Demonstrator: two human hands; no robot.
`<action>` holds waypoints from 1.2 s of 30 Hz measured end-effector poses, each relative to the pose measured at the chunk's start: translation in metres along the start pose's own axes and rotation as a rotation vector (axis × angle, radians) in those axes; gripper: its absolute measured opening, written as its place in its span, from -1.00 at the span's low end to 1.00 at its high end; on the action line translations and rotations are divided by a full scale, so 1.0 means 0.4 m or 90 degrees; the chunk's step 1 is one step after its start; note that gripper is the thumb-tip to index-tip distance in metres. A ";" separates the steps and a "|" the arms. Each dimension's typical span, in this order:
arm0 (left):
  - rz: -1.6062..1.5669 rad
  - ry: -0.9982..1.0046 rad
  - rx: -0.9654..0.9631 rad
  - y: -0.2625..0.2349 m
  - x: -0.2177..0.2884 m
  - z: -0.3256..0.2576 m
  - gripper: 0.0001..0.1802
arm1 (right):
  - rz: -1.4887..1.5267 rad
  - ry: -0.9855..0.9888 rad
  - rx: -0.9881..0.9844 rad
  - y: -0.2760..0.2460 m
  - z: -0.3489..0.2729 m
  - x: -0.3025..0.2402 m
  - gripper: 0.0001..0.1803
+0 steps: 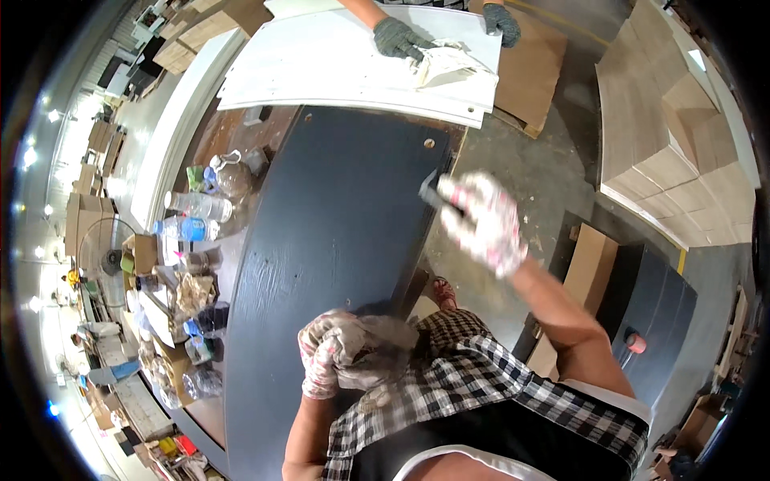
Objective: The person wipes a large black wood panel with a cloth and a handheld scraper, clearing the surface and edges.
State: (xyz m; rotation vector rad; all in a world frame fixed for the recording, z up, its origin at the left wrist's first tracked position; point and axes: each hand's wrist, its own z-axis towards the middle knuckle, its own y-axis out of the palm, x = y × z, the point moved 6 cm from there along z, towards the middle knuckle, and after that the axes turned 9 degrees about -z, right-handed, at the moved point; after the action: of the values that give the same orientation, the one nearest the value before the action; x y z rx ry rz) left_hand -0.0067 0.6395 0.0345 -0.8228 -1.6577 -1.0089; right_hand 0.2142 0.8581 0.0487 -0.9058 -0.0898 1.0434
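Head view: dark panel (325, 216), workshop floor (491, 156); left fingers (325, 341) grip cloth (385, 346), right fingers (464, 192) tool (431, 193).

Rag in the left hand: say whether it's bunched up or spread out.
Bunched up: the grey rag bulges in a rumpled wad beside the gloved left hand, not spread flat over the dark panel.

Loads of plastic bottles (199, 206) are cluttering the left side, with a big clear jug (234, 179) sitting right beside them and a round fan (112, 260) standing further out left. Up top, some white panels (321, 64) are lying stacked, with a brown cardboard sheet (533, 68) lying next to them. Over right, a huge pile of cardboard (646, 148) is towering above the gray concrete floor (553, 180), lol.
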 end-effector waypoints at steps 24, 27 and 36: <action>0.049 0.070 0.064 -0.316 0.043 -0.566 -0.50 | 0.036 -0.210 -0.049 -0.021 -0.326 -0.608 -0.72; 0.049 0.069 0.067 -0.346 0.034 -0.635 -0.53 | -0.057 0.056 -0.055 0.008 -0.260 -0.445 -0.71; -0.041 0.057 0.142 -0.337 -0.017 -0.715 -0.63 | -0.066 -0.070 -0.140 0.001 -0.307 -0.582 -0.61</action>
State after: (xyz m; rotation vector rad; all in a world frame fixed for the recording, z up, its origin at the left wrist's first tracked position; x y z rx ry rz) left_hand -0.0101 0.3235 0.0437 -0.5718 -1.6920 -0.8729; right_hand 0.1469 0.6039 0.0477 -1.0301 -0.3461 0.9992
